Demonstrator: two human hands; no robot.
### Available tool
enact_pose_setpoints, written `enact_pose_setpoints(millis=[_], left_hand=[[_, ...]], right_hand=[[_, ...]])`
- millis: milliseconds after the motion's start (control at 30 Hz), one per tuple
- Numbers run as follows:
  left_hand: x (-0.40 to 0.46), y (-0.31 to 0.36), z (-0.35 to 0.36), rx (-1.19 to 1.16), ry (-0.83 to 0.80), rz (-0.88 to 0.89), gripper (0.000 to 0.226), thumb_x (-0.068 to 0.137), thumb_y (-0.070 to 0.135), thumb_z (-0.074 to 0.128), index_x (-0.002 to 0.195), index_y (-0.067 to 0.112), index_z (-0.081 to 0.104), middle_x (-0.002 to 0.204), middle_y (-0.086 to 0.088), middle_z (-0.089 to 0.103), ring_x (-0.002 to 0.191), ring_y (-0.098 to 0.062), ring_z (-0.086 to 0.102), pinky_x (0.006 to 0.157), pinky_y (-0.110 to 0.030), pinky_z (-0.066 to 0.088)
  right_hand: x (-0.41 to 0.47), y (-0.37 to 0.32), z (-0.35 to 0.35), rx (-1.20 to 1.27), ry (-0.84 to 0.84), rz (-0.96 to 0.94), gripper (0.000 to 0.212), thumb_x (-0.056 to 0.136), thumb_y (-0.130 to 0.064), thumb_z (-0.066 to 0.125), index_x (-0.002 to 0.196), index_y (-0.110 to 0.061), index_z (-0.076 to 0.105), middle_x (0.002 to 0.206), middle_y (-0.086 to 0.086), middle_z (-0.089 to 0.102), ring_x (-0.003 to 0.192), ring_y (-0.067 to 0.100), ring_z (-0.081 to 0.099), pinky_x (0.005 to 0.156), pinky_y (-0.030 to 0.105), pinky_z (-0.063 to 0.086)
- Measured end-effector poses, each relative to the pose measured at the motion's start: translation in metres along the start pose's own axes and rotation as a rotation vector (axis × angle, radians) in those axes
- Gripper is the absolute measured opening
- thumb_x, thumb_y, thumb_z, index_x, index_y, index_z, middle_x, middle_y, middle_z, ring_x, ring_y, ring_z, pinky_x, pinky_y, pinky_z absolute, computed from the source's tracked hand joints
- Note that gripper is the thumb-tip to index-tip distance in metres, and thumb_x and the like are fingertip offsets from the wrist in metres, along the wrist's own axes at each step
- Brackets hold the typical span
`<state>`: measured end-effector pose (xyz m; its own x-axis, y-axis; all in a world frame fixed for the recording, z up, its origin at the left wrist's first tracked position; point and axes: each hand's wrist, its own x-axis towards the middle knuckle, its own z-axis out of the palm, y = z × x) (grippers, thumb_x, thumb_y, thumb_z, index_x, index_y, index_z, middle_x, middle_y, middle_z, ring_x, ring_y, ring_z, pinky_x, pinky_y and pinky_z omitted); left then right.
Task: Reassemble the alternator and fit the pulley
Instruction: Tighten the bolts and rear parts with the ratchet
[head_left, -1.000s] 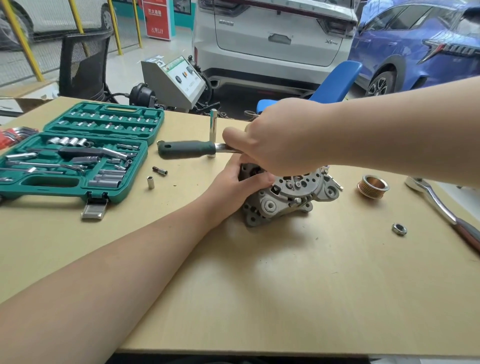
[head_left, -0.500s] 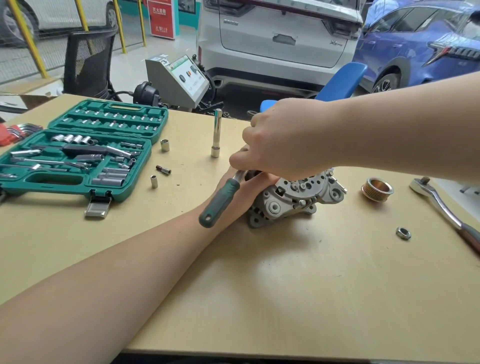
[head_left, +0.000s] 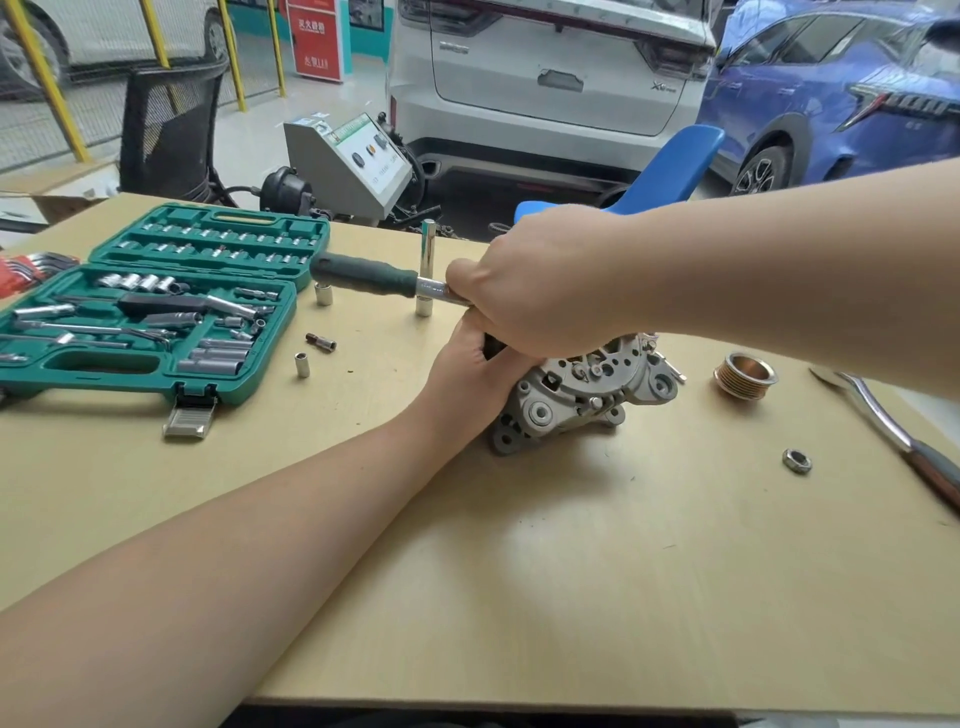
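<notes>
1. Head view: the green case (head_left: 156, 374) is lying open on the table (head_left: 571, 571), holding sockets and drivers.
2. Left hand (head_left: 467, 374) is gripping the alternator (head_left: 587, 389) mid-table.
3. Right hand (head_left: 535, 280) is curling around the ratchet (head_left: 374, 275).

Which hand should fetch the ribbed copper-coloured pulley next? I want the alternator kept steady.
Probably the right hand: the ribbed copper-coloured pulley lies on its side, right of the grey cast-metal alternator. It must first put down the green-handled ratchet. The left hand grips the alternator.

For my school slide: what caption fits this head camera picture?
Right hand turns green-handled ratchet on grey metal alternator; left hand steadies it.
</notes>
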<state>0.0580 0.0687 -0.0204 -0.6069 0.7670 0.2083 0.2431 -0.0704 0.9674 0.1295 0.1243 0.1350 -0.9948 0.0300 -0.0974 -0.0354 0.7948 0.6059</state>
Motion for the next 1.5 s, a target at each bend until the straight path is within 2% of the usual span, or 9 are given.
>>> enact_pose_setpoints(millis=[133, 300, 433, 600, 667, 833, 1067, 1300, 1500], left_hand=[[-0.004, 0.004, -0.001, -0.036, -0.022, 0.063, 0.031, 0.077, 0.059, 0.071, 0.102, 0.072, 0.057, 0.102, 0.019, 0.074, 0.102, -0.004, 0.071, 0.095, -0.036, 0.054], [-0.006, 0.009, -0.003, -0.035, -0.035, 0.087, 0.043, 0.078, 0.061, 0.069, 0.112, 0.078, 0.052, 0.116, 0.03, 0.07, 0.11, 0.003, 0.068, 0.098, -0.032, 0.052], [-0.004, 0.004, -0.003, -0.046, -0.037, 0.043, 0.05, 0.074, 0.064, 0.071, 0.121, 0.057, 0.059, 0.123, 0.013, 0.072, 0.117, -0.01, 0.069, 0.107, -0.044, 0.054], [-0.004, 0.005, -0.002, -0.019, -0.041, 0.017, 0.028, 0.073, 0.062, 0.067, 0.089, 0.04, 0.071, 0.087, 0.015, 0.076, 0.089, -0.006, 0.073, 0.083, -0.031, 0.053], [-0.004, 0.004, -0.002, -0.014, -0.034, 0.014, 0.031, 0.072, 0.06, 0.066, 0.088, 0.034, 0.071, 0.087, 0.006, 0.076, 0.091, -0.014, 0.074, 0.083, -0.039, 0.057], [-0.007, 0.009, -0.002, 0.012, -0.035, 0.044, 0.008, 0.072, 0.069, 0.059, 0.079, 0.07, 0.062, 0.087, 0.017, 0.072, 0.078, 0.004, 0.063, 0.078, -0.023, 0.052], [-0.001, 0.003, 0.002, 0.0, 0.019, 0.018, 0.06, 0.065, 0.071, 0.063, 0.101, 0.024, 0.071, 0.093, 0.001, 0.074, 0.077, -0.001, 0.065, 0.07, -0.021, 0.051], [-0.005, 0.009, 0.001, 0.005, 0.062, 0.011, 0.046, 0.063, 0.068, 0.066, 0.1, 0.041, 0.063, 0.091, 0.03, 0.07, 0.084, 0.016, 0.063, 0.062, -0.003, 0.042], [-0.005, 0.004, 0.002, -0.065, 0.054, -0.004, 0.039, 0.069, 0.064, 0.072, 0.102, 0.044, 0.068, 0.1, 0.016, 0.075, 0.096, -0.002, 0.072, 0.082, -0.028, 0.055]], right_hand=[[0.0, 0.011, -0.008, 0.019, -0.095, 0.018, 0.014, 0.101, -0.014, 0.045, 0.104, -0.019, 0.033, 0.074, 0.003, 0.048, 0.057, 0.017, 0.042, 0.047, 0.031, 0.023], [0.007, 0.022, -0.01, 0.057, -0.118, 0.01, 0.013, 0.105, -0.016, 0.046, 0.104, -0.024, 0.036, 0.075, 0.003, 0.049, 0.055, 0.017, 0.043, 0.046, 0.029, 0.024], [0.007, 0.027, -0.003, -0.026, -0.095, -0.073, 0.017, 0.104, -0.02, 0.045, 0.103, -0.028, 0.03, 0.083, 0.004, 0.055, 0.059, 0.021, 0.051, 0.047, 0.032, 0.029], [-0.001, 0.02, 0.002, -0.182, -0.065, -0.203, 0.05, 0.095, -0.014, 0.047, 0.089, -0.032, 0.001, 0.084, 0.003, 0.053, 0.071, 0.027, 0.057, 0.049, 0.034, 0.036], [-0.002, 0.014, 0.005, -0.198, -0.061, -0.163, 0.042, 0.094, -0.014, 0.047, 0.093, -0.028, 0.007, 0.083, 0.003, 0.051, 0.071, 0.027, 0.057, 0.049, 0.033, 0.035], [-0.006, 0.003, 0.007, -0.234, 0.011, -0.089, 0.02, 0.096, -0.016, 0.047, 0.097, -0.017, 0.027, 0.073, 0.003, 0.048, 0.056, 0.02, 0.044, 0.045, 0.03, 0.022], [-0.009, 0.002, 0.007, -0.243, 0.123, -0.088, 0.018, 0.105, -0.025, 0.034, 0.092, -0.014, 0.03, 0.061, -0.002, 0.033, 0.049, 0.019, 0.028, 0.047, 0.029, 0.019], [0.004, -0.013, 0.011, -0.004, 0.135, 0.213, 0.027, 0.108, -0.028, 0.042, 0.087, -0.015, 0.049, 0.065, 0.0, 0.04, 0.051, 0.021, 0.036, 0.047, 0.028, 0.022], [0.014, -0.009, -0.001, 0.271, 0.01, 0.399, 0.035, 0.104, -0.028, 0.046, 0.07, -0.018, 0.043, 0.074, 0.004, 0.049, 0.06, 0.021, 0.047, 0.05, 0.03, 0.03]])
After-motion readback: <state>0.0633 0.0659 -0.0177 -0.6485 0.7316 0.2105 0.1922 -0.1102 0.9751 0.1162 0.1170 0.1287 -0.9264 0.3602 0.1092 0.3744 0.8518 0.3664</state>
